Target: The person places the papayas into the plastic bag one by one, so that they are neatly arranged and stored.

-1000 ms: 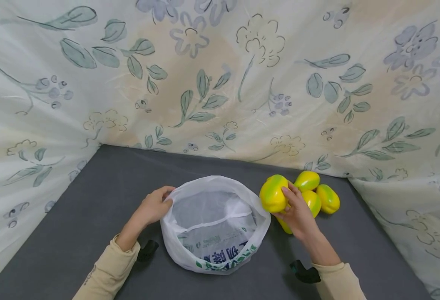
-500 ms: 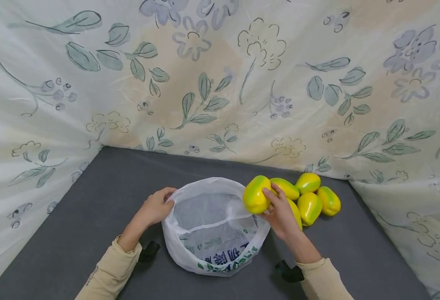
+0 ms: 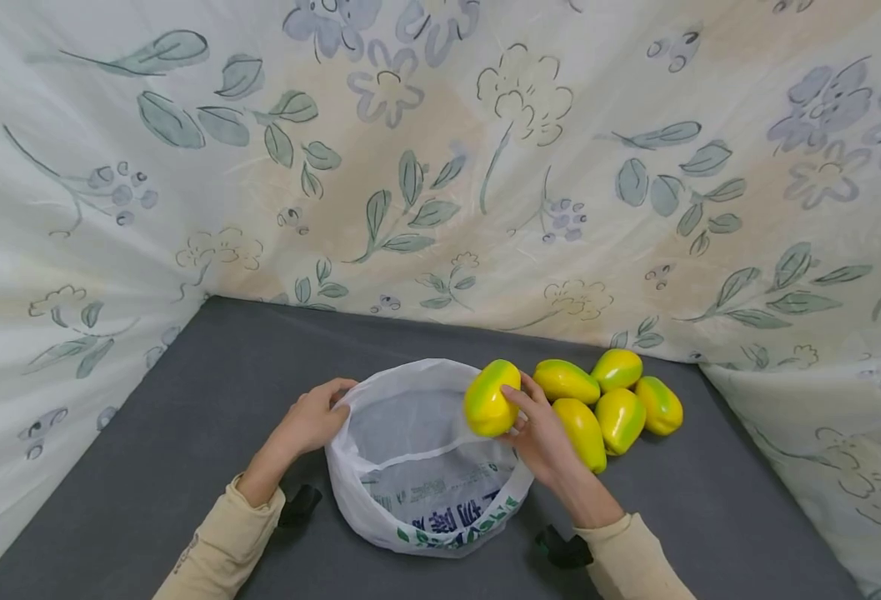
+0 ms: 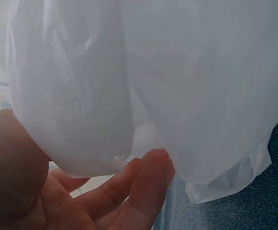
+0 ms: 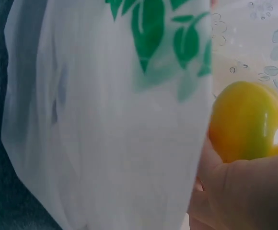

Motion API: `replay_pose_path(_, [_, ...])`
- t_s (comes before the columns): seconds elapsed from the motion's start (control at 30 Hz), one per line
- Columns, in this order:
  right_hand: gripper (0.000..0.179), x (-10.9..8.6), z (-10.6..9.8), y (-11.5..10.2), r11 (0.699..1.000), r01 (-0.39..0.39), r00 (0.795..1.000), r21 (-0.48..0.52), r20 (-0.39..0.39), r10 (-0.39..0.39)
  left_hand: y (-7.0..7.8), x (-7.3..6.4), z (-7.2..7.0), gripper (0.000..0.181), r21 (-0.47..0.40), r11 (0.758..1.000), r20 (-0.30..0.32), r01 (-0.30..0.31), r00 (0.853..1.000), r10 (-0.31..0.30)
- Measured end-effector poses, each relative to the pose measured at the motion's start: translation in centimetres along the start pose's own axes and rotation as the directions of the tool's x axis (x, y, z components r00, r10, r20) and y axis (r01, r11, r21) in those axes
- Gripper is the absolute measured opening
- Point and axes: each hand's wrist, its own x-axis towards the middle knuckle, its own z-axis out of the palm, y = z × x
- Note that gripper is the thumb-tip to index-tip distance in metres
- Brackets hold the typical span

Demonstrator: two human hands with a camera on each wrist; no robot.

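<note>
A white plastic bag (image 3: 350, 492) with green and dark blue print stands wide-mouthed in the middle of the dark cloth. My left hand (image 3: 314, 422) pinches its left rim; the left wrist view has thumb and fingers (image 4: 151, 184) at the white film. Over the right side of the bag's mouth, my right hand (image 3: 547, 437) grips a yellow mango (image 3: 492, 398) with a green stripe. In the right wrist view the mango (image 5: 251, 122) shows beside the bag's wall, which hides part of that hand.
Several more yellow-green mangoes (image 3: 620, 421) lie in a cluster right of the bag. Dark grey cloth (image 3: 260, 358) covers the table. A floral curtain (image 3: 440, 167) hangs around the back and sides.
My right hand has carried the mango leftward from beside the cluster to over the bag's mouth. My left hand has stayed at the bag's left rim.
</note>
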Motion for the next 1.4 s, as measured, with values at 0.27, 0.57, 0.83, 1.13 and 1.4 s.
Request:
replay_pose_path(0.27, [0.064, 0.1, 0.9, 1.2, 0.999, -0.025, 1.000, -0.034, 0.014, 0.025, -0.4, -0.3, 0.2, 0.038, -0.007, 1.000, -0.006, 0.005, 1.000, -0.005])
replay_pose_path(0.57, [0.067, 0.3, 2.2, 2.0, 0.993, -0.025, 0.998, -0.113, 0.052, 0.031, -0.4, -0.1, 0.2, 0.038, -0.009, 1.000, -0.019, 0.022, 1.000, -0.022])
replay_pose_path(0.83, [0.074, 0.8, 3.5, 2.9, 0.989, -0.019, 0.997, -0.147, 0.076, 0.031, 0.1, -0.1, 0.1, 0.039, 0.014, 1.000, -0.025, 0.021, 0.999, -0.021])
replay_pose_path(1.13, [0.074, 1.5, 5.1, 3.8, 0.986, -0.034, 0.996, -0.163, 0.078, 0.047, 0.4, 0.0, 0.2, 0.039, 0.020, 1.000, -0.023, 0.012, 1.000, -0.011])
replay_pose_path(1.4, [0.077, 2.5, 6.1, 4.7, 0.978, -0.072, 0.995, -0.195, 0.056, 0.085, 0.5, -0.3, 0.8, 0.038, 0.011, 1.000, -0.028, 0.006, 1.000, -0.006])
